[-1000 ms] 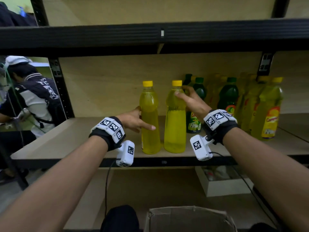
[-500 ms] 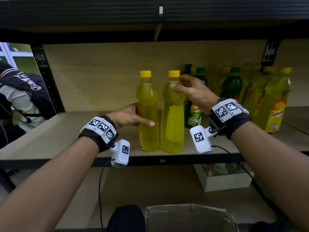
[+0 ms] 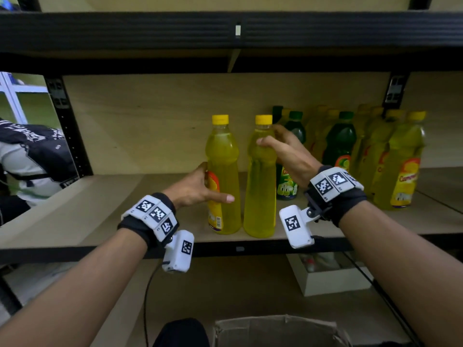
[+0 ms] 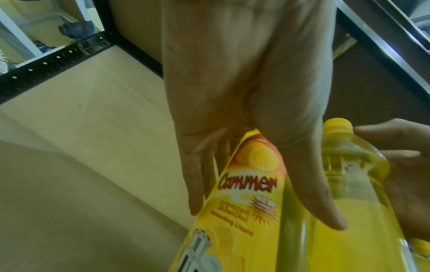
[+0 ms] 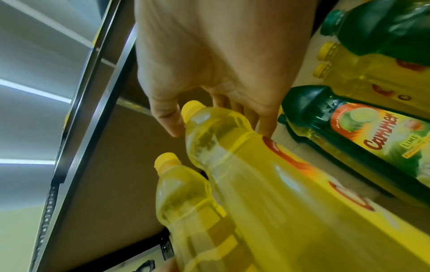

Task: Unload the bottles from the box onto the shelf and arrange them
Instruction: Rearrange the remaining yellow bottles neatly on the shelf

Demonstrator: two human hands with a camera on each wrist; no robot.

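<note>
Yellow bottles, two of them, stand upright side by side at the front of a wooden shelf [image 3: 75, 221]. The left hand [image 3: 193, 189] wraps the left bottle [image 3: 223, 176] at its label; the right hand [image 3: 285, 151] grips the right bottle [image 3: 259, 191] near its shoulder. Green and yellow bottles [image 3: 375, 156] crowd the shelf to the right. A cardboard box [image 3: 278, 329] sits below.

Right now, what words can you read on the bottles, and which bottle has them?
"Cammer" and "LEMON": left yellow bottle, held by the left hand.
"LIME": green bottle; its brand word is too blurred.
Smaller print on both labels: too blurred.
Right-hand yellow bottle: red letters cut off.
</note>
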